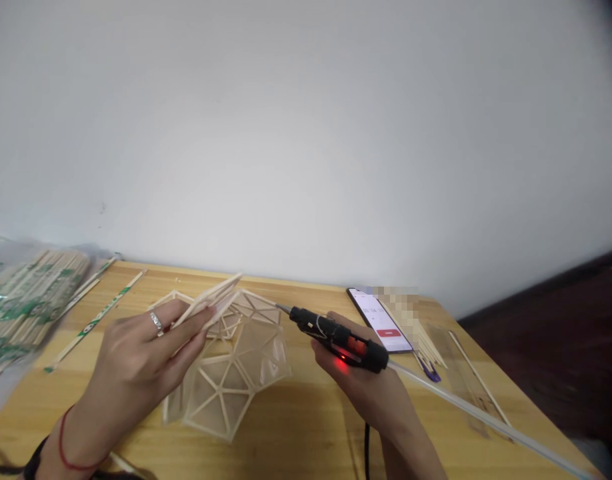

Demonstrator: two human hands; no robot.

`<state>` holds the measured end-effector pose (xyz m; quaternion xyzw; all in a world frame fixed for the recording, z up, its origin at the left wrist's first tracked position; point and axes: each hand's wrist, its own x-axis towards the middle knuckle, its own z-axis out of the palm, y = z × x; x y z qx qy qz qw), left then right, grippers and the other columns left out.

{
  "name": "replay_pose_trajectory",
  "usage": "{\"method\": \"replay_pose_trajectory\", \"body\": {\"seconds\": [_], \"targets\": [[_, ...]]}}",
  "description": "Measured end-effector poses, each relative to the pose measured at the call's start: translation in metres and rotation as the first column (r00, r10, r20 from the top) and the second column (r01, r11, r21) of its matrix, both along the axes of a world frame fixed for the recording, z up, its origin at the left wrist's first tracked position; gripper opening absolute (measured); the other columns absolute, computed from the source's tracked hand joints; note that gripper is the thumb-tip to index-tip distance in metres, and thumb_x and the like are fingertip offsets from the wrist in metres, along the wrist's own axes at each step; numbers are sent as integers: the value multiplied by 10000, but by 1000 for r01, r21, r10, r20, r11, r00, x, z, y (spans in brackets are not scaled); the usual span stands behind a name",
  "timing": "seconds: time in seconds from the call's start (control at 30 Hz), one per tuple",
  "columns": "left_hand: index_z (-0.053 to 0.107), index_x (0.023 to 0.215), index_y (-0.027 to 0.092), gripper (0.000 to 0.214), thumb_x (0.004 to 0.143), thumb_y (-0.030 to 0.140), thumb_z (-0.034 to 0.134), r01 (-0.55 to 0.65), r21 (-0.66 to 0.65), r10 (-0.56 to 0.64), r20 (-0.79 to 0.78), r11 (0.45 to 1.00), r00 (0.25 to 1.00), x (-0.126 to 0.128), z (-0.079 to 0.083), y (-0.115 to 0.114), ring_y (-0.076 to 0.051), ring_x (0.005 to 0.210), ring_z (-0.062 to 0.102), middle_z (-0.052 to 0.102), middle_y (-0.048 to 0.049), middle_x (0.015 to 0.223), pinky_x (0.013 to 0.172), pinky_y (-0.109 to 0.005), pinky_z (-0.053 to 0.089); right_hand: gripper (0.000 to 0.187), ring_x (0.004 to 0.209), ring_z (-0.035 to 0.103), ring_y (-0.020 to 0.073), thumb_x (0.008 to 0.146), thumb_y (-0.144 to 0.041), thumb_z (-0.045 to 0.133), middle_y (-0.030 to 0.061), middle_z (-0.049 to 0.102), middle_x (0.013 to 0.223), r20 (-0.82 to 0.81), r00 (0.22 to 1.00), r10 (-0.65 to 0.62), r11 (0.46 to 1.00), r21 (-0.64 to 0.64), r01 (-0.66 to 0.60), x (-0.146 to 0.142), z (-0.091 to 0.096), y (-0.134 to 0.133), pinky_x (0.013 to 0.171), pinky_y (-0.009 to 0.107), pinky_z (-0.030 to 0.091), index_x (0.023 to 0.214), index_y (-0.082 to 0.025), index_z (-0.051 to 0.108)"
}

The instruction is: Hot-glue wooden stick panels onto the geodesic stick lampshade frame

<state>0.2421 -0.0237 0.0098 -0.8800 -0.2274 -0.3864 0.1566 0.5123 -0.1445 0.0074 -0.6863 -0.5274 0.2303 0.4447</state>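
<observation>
My left hand, with a ring on one finger, pinches a flat triangle piece of wooden sticks and holds it tilted above a pale structure of joined stick polygons on the wooden table. My right hand grips a black glue gun with a red light, its nozzle pointing left toward the structure's upper edge. A clear glue stick trails from the gun's back to the right.
Packs of wrapped chopsticks lie at the far left, with loose wrapped sticks beside them. A phone with a lit screen, loose sticks and a clear ruler lie at the right. A white wall rises behind the table.
</observation>
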Motion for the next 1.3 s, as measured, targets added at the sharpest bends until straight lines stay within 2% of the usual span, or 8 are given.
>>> {"method": "replay_pose_trajectory", "body": {"seconds": [0.47,0.63,0.7,0.8,0.93,1.1,1.2,1.3], "targets": [[746,1123,197,199,996,198,591,-18,-9,18,15,1000,1000,-2,-5,4,-122,635,651,726,-34,888,589,-264,415,182,576,418,131,762,-316,634,-46,468,623,-63,998,-19,1000,-10,18,2,4,2,525,253,361,669,-231,503],[774,1098,199,193,967,234,637,43,-190,-19,128,981,992,-2,-7,6,-135,702,667,736,-46,933,646,-249,457,214,561,425,141,753,-371,683,-40,495,589,-39,984,-171,984,-58,169,10,-3,9,514,262,367,664,-230,550],[787,1046,200,170,959,264,656,112,-334,-45,202,936,978,1,-7,7,-119,675,643,728,-29,883,630,-229,459,229,563,458,154,747,-409,713,-31,539,588,-39,971,-237,971,-47,235,13,-10,15,527,274,391,676,-229,591],[803,931,235,168,956,321,661,220,-538,-104,237,814,966,8,-10,11,-112,662,619,709,6,788,609,-212,453,244,670,602,209,730,-456,754,16,693,711,-167,956,-241,970,-20,241,17,-22,26,625,313,473,772,-221,704],[808,876,261,220,957,387,646,239,-687,-140,198,686,970,18,-21,16,-120,669,612,712,11,774,605,-217,447,383,989,693,294,685,-487,823,90,787,1034,-470,882,-19,999,23,34,13,-39,38,902,403,510,959,-219,801],[788,827,232,321,973,442,594,231,-829,-203,146,508,968,26,-31,15,-144,731,637,734,-17,848,623,-220,466,442,955,703,273,667,-471,873,82,788,1024,-668,739,90,992,-4,-125,0,-57,50,897,407,506,1030,-225,815],[782,832,220,346,976,457,575,231,-862,-230,138,451,963,29,-32,13,-153,740,646,738,-26,858,637,-224,476,373,832,698,226,634,-433,902,56,783,887,-731,673,115,990,26,-140,-5,-64,54,845,372,509,913,-199,817],[787,862,219,352,982,462,562,226,-870,-254,121,438,960,28,-34,14,-174,800,671,754,-39,913,679,-234,501,329,772,682,198,592,-390,924,30,760,808,-752,651,102,994,58,-88,-7,-66,55,814,351,514,809,-184,788]]}}
